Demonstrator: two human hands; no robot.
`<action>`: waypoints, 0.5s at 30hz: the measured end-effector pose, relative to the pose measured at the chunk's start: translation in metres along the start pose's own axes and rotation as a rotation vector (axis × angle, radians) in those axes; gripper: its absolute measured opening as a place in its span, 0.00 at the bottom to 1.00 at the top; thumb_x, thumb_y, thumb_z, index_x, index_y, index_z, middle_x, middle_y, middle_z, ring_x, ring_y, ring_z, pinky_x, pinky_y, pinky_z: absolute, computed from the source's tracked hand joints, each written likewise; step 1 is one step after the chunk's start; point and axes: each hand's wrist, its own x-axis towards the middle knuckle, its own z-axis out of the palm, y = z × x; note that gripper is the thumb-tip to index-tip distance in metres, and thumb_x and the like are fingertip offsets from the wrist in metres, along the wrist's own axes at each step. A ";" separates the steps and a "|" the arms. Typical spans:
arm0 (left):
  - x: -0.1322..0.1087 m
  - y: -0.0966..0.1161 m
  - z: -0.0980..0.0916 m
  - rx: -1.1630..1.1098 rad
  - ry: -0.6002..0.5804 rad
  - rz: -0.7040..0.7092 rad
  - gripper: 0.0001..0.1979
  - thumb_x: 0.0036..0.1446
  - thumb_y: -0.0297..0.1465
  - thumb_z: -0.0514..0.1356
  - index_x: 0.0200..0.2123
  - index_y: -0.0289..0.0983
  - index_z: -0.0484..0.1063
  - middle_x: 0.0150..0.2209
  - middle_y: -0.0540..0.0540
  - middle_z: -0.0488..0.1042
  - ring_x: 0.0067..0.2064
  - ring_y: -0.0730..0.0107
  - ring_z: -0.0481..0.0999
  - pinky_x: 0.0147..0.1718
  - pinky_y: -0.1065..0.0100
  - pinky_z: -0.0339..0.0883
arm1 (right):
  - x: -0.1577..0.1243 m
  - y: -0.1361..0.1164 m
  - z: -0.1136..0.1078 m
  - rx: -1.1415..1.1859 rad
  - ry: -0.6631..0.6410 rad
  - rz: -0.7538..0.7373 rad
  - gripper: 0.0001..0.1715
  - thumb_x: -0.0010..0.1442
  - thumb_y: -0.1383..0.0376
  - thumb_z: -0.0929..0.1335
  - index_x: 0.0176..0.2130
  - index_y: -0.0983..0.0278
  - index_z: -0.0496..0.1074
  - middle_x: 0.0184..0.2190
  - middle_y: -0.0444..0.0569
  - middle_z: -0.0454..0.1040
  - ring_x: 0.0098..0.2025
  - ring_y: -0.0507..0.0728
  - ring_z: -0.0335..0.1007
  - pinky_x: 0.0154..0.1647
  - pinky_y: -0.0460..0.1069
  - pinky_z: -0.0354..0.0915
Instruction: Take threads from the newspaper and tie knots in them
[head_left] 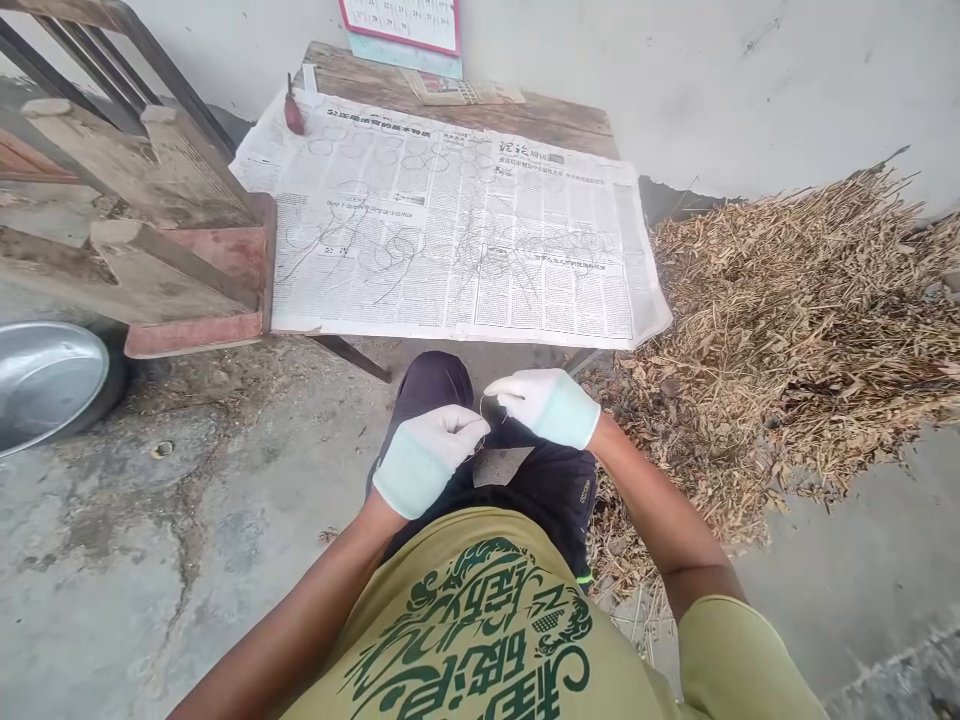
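My left hand (442, 440), in a white glove with a pale green cuff, pinches a thin piece of wire (481, 408) between thumb and fingers above my lap. Close by on the right, my right hand (546, 402), gloved the same way, has its fingers closed at the other side of the wire. The wire is bent in a curve, and its ends are too fine to make out. Just beyond my hands, a newspaper sheet (442, 310) covers much of a wooden table. Several thin wire loops and twisted strands (397, 245) lie spread over the print.
A red-handled pointed tool (293, 112) lies at the newspaper's far left corner. Wooden furniture with upturned legs (195, 270) stands against the table's left side. A metal basin (49, 380) is on the floor at left. Dry straw (810, 320) is heaped at right. A calendar (405, 22) stands behind.
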 end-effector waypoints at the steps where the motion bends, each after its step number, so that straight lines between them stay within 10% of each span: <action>1: 0.000 -0.002 0.001 -0.003 0.007 -0.009 0.11 0.54 0.38 0.62 0.25 0.39 0.78 0.27 0.50 0.80 0.31 0.68 0.76 0.34 0.71 0.67 | 0.000 -0.001 0.002 -0.012 0.006 0.003 0.17 0.68 0.70 0.65 0.48 0.61 0.82 0.44 0.46 0.83 0.45 0.55 0.79 0.52 0.49 0.70; 15: 0.006 0.008 -0.002 -0.113 -0.014 -0.067 0.09 0.51 0.37 0.62 0.25 0.38 0.77 0.20 0.52 0.75 0.21 0.74 0.68 0.22 0.72 0.61 | -0.020 0.004 -0.009 0.143 0.128 -0.051 0.22 0.69 0.69 0.64 0.59 0.60 0.75 0.45 0.47 0.81 0.46 0.55 0.77 0.55 0.52 0.71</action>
